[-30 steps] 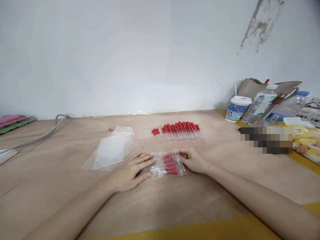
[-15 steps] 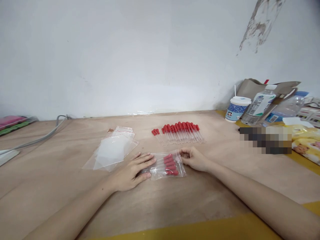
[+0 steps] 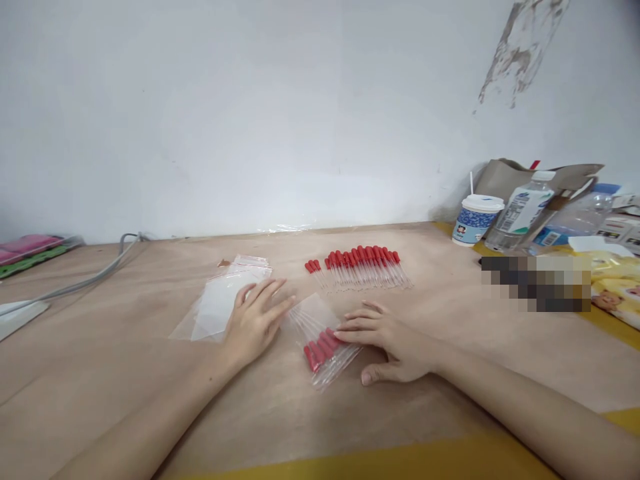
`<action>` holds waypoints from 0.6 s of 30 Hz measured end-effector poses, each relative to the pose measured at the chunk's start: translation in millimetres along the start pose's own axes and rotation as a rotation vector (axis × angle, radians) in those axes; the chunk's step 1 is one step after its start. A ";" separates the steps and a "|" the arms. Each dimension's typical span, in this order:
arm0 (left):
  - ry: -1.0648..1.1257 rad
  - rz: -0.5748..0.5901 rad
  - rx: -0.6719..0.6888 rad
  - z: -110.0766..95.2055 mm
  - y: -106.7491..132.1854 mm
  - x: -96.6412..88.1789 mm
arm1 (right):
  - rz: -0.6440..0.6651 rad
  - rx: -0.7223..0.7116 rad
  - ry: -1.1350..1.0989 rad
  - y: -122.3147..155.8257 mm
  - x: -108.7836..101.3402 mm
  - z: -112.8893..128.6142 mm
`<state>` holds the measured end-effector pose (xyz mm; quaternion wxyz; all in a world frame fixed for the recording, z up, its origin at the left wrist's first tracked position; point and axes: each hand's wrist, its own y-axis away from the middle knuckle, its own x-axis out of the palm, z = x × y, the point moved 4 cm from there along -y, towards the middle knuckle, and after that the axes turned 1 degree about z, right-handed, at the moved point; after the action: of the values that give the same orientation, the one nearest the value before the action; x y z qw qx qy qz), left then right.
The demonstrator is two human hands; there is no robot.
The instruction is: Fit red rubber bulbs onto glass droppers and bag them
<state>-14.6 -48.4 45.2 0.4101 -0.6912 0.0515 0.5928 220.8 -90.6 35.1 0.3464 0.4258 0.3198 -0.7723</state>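
Note:
A clear zip bag (image 3: 314, 308) lies slantwise on the table, with several red-bulbed droppers (image 3: 321, 351) inside it, bulbs toward me. My right hand (image 3: 393, 340) is spread flat beside it, its fingertips resting on the bag's right side near the bulbs. My left hand (image 3: 255, 319) has its fingers apart, by the bag's far left corner; whether it touches the bag I cannot tell. Partly behind this hand is a loose pile of flat zip bags (image 3: 210, 310). Farther back, a row of loose droppers (image 3: 367, 267) lies side by side, red bulbs toward the wall.
A paper cup with a straw (image 3: 477, 220), a plastic bottle (image 3: 520, 210) and a yellow package (image 3: 617, 293) stand at the right, near a pixelated dark object (image 3: 537, 283). A grey cable (image 3: 95, 283) runs along the left, near a pink and green item (image 3: 37, 252).
The filled bag has turned so its zip end points nearer to me. My right hand has gone from pinching its edge to lying spread; my left hand has lifted off to the left.

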 end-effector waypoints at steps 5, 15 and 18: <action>0.161 0.179 0.029 -45.4 9.2 1.3 | 0.036 -0.024 0.074 -2.9 14.3 4.2; -0.001 0.326 0.163 -44.4 -6.7 6.6 | -0.161 0.121 0.096 4.5 2.4 -16.3; -0.142 0.316 0.092 -12.7 -15.7 16.4 | -0.162 0.125 0.110 5.3 2.6 -20.6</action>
<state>8.8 -39.2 38.5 0.3455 -0.6114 0.1575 0.6943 233.0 -78.0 22.9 0.2378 0.4611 0.3229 -0.7915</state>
